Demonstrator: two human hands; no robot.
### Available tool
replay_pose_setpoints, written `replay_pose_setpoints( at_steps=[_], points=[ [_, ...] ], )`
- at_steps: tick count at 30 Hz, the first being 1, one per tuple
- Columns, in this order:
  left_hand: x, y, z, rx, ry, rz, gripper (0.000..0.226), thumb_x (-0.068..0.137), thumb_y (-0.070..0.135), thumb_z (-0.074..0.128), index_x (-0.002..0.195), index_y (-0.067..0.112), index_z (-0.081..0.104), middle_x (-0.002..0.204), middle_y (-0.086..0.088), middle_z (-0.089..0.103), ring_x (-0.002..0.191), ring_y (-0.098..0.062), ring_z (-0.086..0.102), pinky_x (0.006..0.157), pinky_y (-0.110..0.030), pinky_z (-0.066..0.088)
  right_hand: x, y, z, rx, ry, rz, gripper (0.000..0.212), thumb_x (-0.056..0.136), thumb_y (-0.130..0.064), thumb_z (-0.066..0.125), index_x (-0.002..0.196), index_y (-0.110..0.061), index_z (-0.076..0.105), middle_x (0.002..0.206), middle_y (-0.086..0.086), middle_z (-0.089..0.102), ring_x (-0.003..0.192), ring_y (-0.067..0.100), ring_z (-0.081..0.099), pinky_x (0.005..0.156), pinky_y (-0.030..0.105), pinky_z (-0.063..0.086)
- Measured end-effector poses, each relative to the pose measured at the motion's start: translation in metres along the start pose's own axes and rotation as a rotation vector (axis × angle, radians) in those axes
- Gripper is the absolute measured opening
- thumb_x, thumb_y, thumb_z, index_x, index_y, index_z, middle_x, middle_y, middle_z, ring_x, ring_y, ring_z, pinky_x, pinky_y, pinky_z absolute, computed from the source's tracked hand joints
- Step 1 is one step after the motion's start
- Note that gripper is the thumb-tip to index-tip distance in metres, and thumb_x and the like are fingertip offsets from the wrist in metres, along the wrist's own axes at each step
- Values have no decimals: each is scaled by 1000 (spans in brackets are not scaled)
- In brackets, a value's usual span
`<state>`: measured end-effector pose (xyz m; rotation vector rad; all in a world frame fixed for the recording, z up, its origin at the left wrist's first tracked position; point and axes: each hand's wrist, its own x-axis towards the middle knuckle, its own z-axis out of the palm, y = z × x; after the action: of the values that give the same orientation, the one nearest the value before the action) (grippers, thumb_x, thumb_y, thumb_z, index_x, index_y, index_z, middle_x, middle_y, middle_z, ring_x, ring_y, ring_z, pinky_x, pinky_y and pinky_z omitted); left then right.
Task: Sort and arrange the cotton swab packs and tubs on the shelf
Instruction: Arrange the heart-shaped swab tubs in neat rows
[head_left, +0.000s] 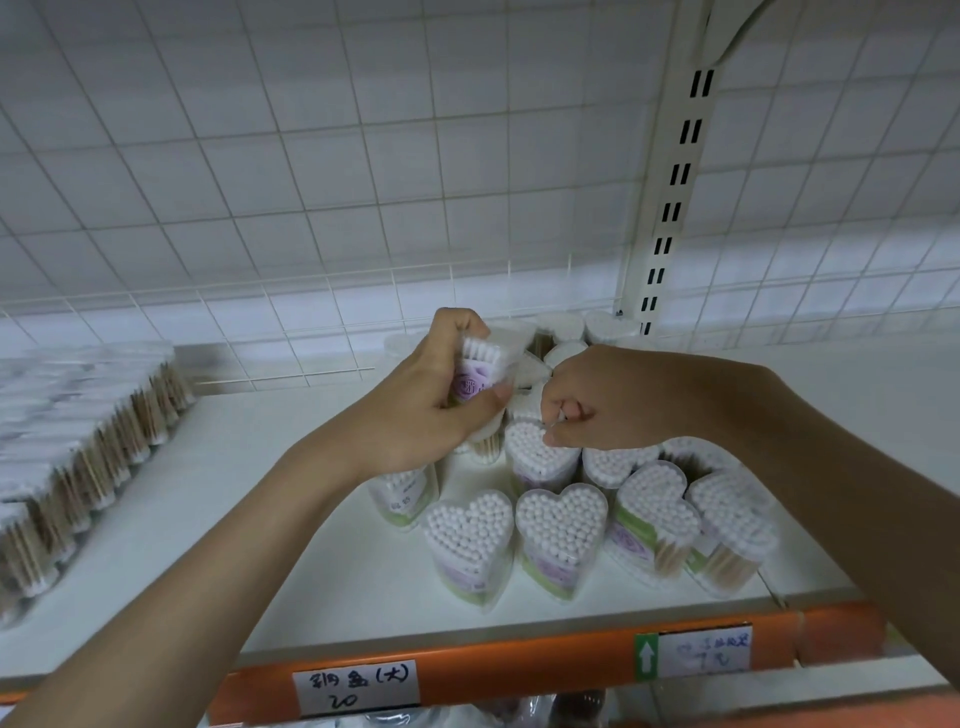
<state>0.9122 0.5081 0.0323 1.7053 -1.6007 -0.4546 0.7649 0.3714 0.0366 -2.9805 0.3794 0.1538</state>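
**Two hands among heart-shaped swab tubs on a white shelf**

Head view: The person's left hand (426, 410) is raised above the white shelf board (218, 509) and grips a clear plastic tub of cotton swabs with a purple label (475, 371), fingers wrapped over its top and the thumb pressed across its front. The tub is tilted, and the white swab tips show at its upper end. The right hand (587, 405) is just beside it, fingers curled inward above an upright clear heart-shaped tub of white-tipped swabs (537, 454). The fingertips seem to pinch something small and white, but what it is cannot be told.

In front of the hands stands a cluster of heart-shaped tubs with green and purple labels. Two sit side by side near the shelf's front edge (470, 540) (561, 530), and more lean to the right (654, 514) (732, 525). Further tubs stand behind the hands, close to the white wire grid back panel (311, 208).

At the left of the shelf lies a row of clear packs of wooden-stick cotton swabs (78, 441), well apart from the tubs.

The orange front rail of the shelf (519, 660) carries a white handwritten label (356, 686) and a second label with a green arrow (693, 654). A white slotted upright post (675, 197) rises at the back right.
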Motion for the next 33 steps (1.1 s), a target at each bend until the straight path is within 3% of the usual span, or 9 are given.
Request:
replay_pose_setpoints(
  at_steps=[5, 8, 9, 13, 17, 20, 23, 28, 33],
  points=[
    [-5, -3, 0, 71, 63, 8, 42, 78, 15, 70, 98, 31, 37, 70, 10, 44, 59, 1, 45, 55, -13, 37, 1, 0, 0, 13, -6, 17, 28, 90, -40, 54, 101, -16, 64, 75, -15, 43, 69, 0, 40, 71, 18, 34],
    [-5, -5, 0, 69, 71, -27, 44, 69, 23, 71, 93, 34, 36, 86, -11, 56, 70, -20, 51, 73, -41, 46, 1, 0, -1, 21, -27, 17, 20, 90, -40, 54, 89, -21, 61, 74, -15, 43, 68, 0, 41, 69, 18, 34],
    [-5, -4, 0, 94, 68, -39, 44, 69, 22, 71, 92, 34, 36, 90, -15, 57, 70, -20, 49, 75, -43, 45, 1, 0, -1, 19, -32, 14, 18, 90, -39, 54, 82, -23, 57, 73, -14, 43, 67, 0, 40, 66, 17, 33],
    [-5, -7, 1, 192, 62, -9, 43, 71, 18, 73, 92, 31, 38, 96, -4, 55, 74, -9, 43, 70, -29, 40, 2, -1, 0, 5, -24, 28, 24, 90, -39, 53, 86, -17, 60, 71, -12, 45, 65, 0, 41, 64, 16, 31],
    [-7, -11, 0, 298, 22, 6, 58, 66, 37, 66, 118, 39, 41, 108, 9, 44, 92, -3, 44, 76, -17, 40, 2, -1, 1, 12, -31, 35, 19, 89, -41, 54, 84, -23, 55, 74, -11, 47, 69, 4, 44, 72, 21, 37],
    [-8, -10, 0, 384, -38, -2, 65, 72, 39, 68, 131, 38, 41, 109, 10, 38, 95, -7, 47, 78, -20, 38, 1, -2, -1, 19, -40, 42, 27, 86, -47, 56, 97, -23, 60, 80, -12, 49, 79, 6, 48, 73, 21, 38],
    [-8, -9, 0, 449, -99, 1, 63, 75, 37, 69, 131, 36, 41, 108, 12, 37, 95, -11, 49, 78, -20, 37, 0, -3, -2, 4, -47, 59, 45, 81, -54, 59, 111, -20, 60, 84, -11, 50, 72, 1, 44, 70, 20, 38],
    [-7, -9, -3, 487, -194, 38, 60, 77, 35, 68, 131, 29, 43, 117, 11, 44, 109, -9, 48, 91, -25, 41, -1, -5, -2, -35, -52, 61, 49, 81, -55, 59, 115, -20, 57, 88, -9, 48, 77, 5, 44, 72, 22, 39],
    [-5, -12, -3, 571, -237, 56, 50, 80, 34, 65, 128, 25, 53, 123, 7, 52, 115, -12, 48, 92, -27, 41, -2, -8, -2, -45, -47, 74, 55, 77, -61, 59, 114, -20, 58, 88, -12, 45, 81, 4, 45, 75, 23, 42]
  ],
)
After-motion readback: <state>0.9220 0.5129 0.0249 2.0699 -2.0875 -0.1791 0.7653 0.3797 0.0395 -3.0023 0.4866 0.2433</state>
